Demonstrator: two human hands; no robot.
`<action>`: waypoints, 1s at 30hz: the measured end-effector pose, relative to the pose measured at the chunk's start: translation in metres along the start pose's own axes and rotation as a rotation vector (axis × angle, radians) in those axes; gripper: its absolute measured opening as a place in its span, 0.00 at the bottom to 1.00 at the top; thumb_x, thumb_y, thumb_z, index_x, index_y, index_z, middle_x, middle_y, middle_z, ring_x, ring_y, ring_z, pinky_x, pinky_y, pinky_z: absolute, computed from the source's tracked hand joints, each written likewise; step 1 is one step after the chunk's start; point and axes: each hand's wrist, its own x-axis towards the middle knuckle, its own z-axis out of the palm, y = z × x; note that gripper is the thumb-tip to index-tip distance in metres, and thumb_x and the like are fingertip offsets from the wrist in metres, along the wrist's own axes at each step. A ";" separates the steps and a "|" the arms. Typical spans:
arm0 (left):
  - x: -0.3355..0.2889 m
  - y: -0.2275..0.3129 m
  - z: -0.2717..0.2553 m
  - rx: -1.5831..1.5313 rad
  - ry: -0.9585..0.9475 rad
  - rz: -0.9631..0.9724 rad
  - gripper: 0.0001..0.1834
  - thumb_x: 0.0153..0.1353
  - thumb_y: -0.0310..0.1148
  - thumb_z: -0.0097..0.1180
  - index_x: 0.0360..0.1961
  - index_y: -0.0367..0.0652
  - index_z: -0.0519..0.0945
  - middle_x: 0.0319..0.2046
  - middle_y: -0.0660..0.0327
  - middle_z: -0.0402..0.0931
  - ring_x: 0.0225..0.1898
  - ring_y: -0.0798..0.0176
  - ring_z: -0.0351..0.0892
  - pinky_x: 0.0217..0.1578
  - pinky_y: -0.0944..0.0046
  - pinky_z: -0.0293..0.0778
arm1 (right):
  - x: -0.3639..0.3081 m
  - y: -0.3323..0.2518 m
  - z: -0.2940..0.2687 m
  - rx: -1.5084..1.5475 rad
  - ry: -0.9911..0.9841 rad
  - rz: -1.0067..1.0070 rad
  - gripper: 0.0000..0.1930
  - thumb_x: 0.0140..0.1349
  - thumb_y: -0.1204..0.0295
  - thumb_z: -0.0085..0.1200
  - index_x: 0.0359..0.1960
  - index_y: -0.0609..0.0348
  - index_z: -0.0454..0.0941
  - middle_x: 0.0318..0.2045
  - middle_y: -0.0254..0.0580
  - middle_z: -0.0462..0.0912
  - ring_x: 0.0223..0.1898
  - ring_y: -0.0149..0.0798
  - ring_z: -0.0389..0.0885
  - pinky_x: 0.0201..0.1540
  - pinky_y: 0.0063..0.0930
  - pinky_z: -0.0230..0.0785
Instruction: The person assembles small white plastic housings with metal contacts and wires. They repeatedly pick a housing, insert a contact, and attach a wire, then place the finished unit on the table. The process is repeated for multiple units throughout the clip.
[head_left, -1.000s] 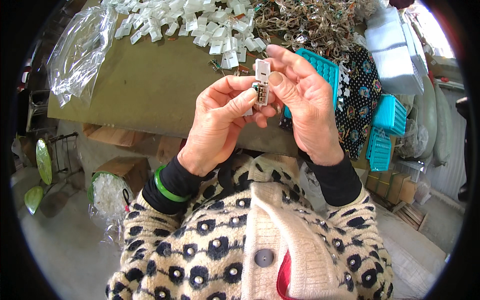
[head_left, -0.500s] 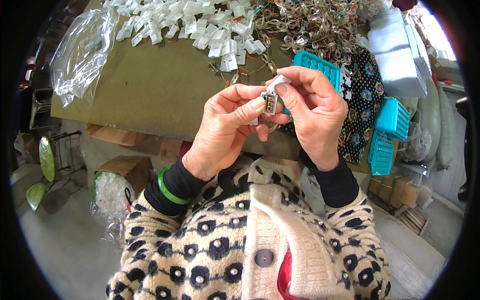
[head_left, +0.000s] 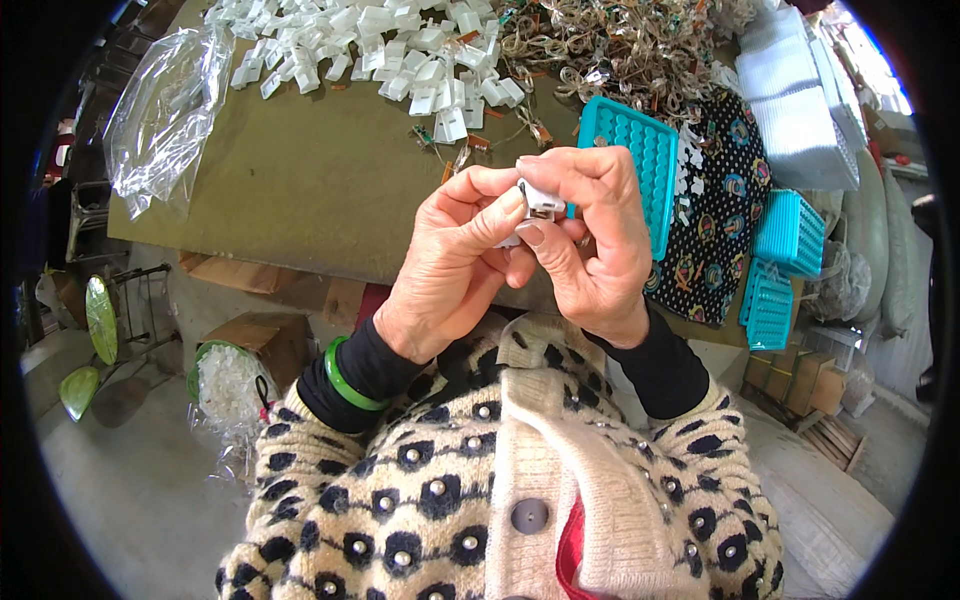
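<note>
My left hand (head_left: 448, 250) pinches a small white plastic case (head_left: 541, 199) between thumb and fingers above the table's near edge. From the other side my right hand (head_left: 602, 240) grips the same case, its thumb at the lower end and its fingers over the top. A white cover piece lies across the case, and a dark gap with a bit of metal shows below it. Fingers hide the rest, so I cannot tell whether the cover is fully seated. Just beyond my hands lie small circuit pieces with wires (head_left: 478, 144).
White plastic pieces (head_left: 420, 70) are heaped at the back, beside a tangle of clear wires (head_left: 610, 45). A teal tray (head_left: 655, 190) lies on patterned dark cloth (head_left: 715, 250) at right, near stacked white trays (head_left: 800, 110). A clear plastic bag (head_left: 165, 120) lies at left.
The white cover has come down over the case, hiding most of the brass-coloured contacts. My right hand has shifted left and its thumb has moved down to the case's lower end.
</note>
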 end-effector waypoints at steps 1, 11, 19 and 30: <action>-0.001 -0.002 0.000 -0.045 -0.027 -0.010 0.09 0.65 0.32 0.60 0.44 0.42 0.76 0.33 0.65 0.78 0.26 0.73 0.75 0.20 0.75 0.70 | -0.001 0.001 0.001 -0.049 -0.001 -0.040 0.15 0.56 0.78 0.62 0.47 0.61 0.79 0.41 0.44 0.77 0.43 0.44 0.74 0.45 0.32 0.67; -0.005 -0.016 -0.005 -0.184 0.000 -0.102 0.10 0.65 0.37 0.61 0.31 0.46 0.74 0.27 0.68 0.74 0.22 0.75 0.69 0.19 0.77 0.65 | -0.010 0.011 0.022 -0.203 0.183 -0.265 0.12 0.61 0.72 0.61 0.42 0.68 0.77 0.30 0.46 0.75 0.30 0.44 0.77 0.31 0.34 0.73; -0.006 0.001 -0.008 0.030 -0.072 -0.038 0.07 0.65 0.27 0.58 0.42 0.43 0.75 0.36 0.61 0.78 0.29 0.72 0.77 0.18 0.77 0.69 | -0.020 -0.007 -0.004 -0.214 -0.033 -0.109 0.14 0.66 0.69 0.57 0.48 0.67 0.78 0.44 0.51 0.77 0.44 0.45 0.77 0.46 0.34 0.71; -0.005 -0.002 -0.013 0.072 -0.073 0.042 0.15 0.64 0.22 0.56 0.52 0.40 0.72 0.48 0.52 0.72 0.41 0.57 0.81 0.27 0.61 0.84 | -0.068 0.049 -0.110 -0.729 0.154 0.250 0.04 0.60 0.82 0.56 0.37 0.65 0.79 0.33 0.45 0.78 0.34 0.45 0.79 0.36 0.34 0.72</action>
